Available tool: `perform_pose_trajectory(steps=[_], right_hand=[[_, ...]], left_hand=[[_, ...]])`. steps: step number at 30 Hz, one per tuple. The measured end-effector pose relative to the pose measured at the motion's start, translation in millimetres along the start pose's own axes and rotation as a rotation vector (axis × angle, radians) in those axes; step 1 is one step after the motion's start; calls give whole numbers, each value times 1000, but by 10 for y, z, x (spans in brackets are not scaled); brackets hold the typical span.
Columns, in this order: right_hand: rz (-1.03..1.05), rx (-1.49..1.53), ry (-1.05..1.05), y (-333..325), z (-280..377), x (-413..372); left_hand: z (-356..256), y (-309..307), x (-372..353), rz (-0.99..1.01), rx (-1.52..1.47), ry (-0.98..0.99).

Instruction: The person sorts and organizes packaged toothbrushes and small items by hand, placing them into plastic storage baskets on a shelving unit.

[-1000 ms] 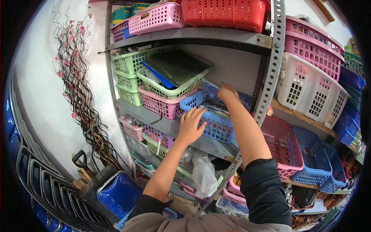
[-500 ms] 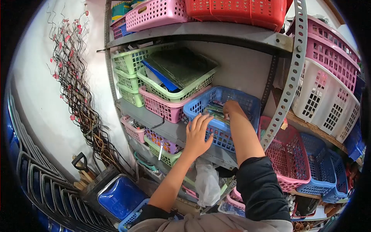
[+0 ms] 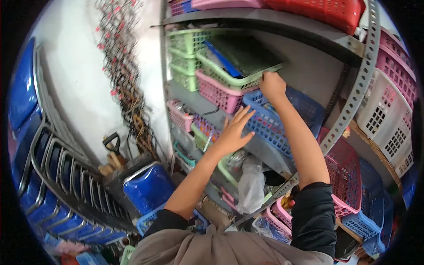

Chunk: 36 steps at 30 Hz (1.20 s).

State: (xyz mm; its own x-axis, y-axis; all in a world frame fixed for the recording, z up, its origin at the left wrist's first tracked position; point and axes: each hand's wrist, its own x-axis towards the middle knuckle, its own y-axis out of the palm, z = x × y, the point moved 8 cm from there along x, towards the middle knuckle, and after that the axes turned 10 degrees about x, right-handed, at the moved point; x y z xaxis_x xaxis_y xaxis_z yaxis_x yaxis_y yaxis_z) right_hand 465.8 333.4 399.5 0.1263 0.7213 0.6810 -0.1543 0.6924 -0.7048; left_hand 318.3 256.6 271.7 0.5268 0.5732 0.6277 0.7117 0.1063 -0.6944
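My right hand [image 3: 272, 85] is closed, fingers curled in, and overlaps the right corner of the light green basket [image 3: 227, 81]; what the fingers hold, if anything, is hidden. In that basket lie a black folder [image 3: 251, 53] and a blue folder [image 3: 221, 58]. A pink basket [image 3: 216, 90] sits beneath it. Under my right forearm, the blue basket [image 3: 269, 126] stands on the grey shelf, small items partly visible inside. My left hand [image 3: 236, 132] is open with fingers spread, its fingertips close to the blue basket's left end.
Stacked green baskets [image 3: 183, 64] stand at the shelf's left. A perforated metal post [image 3: 357, 97] rises on my right, beside more pink, white and blue baskets. A plastic bag [image 3: 251, 187] hangs below the shelf. Blue chairs [image 3: 66, 185] are stacked on the left.
My right hand has come up out of the blue basket to the green basket's corner. My left hand stays spread near the blue basket. The view has turned left and down.
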Motion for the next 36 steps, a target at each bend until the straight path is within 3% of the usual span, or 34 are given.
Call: perform_pose_trajectory(steps=[1,3,5,9,10,15,17,19,20,22,24,26,30,31,36], right_hand=[[-84,113,-118,-107,339,-88],[-18,237,-205,-169,931,-441],[47,374,-287,-155,1440,-877],[375,630,-494,293,2188,-1886],[486,679,-500,479,2313,-2169],[996,907,-461,1463,2779,-3614],[1079,1004,-437,1928,2859,-4207],[1241,814,-452,2510,2818,-4892],[1282,678,-488,2829,2738,-5266],[1387,684,-435,3315,2467,-5938],[1524,408,-425,3587,2197,-6382],[1436,280,-349,3905,1777,-6762],[1416,263,-237,3694,1584,-6814],[1328,308,-211,3697,1570,-6796],[1133,380,-178,3753,1414,-6895]], left_hand=[[75,-126,-145,-1,28,-41],[318,-348,-497,-73,-133,-30],[568,-609,-947,-132,-64,-71],[979,-954,-2066,-98,-237,-379],[1110,-957,-2389,-76,-223,-483],[1378,-770,-3952,-173,-283,-626],[1511,-569,-4647,-188,-368,-857],[1706,-230,-5441,-108,-402,-1067],[1800,-82,-5821,-127,-400,-1100],[1802,123,-6402,-157,-397,-1152],[1781,292,-6953,-151,-353,-1407],[1768,494,-7315,-176,-326,-1461],[1778,898,-7843,-205,-287,-1589],[1819,982,-7897,-211,-292,-1596],[1945,1236,-7969,68,73,-1661]])
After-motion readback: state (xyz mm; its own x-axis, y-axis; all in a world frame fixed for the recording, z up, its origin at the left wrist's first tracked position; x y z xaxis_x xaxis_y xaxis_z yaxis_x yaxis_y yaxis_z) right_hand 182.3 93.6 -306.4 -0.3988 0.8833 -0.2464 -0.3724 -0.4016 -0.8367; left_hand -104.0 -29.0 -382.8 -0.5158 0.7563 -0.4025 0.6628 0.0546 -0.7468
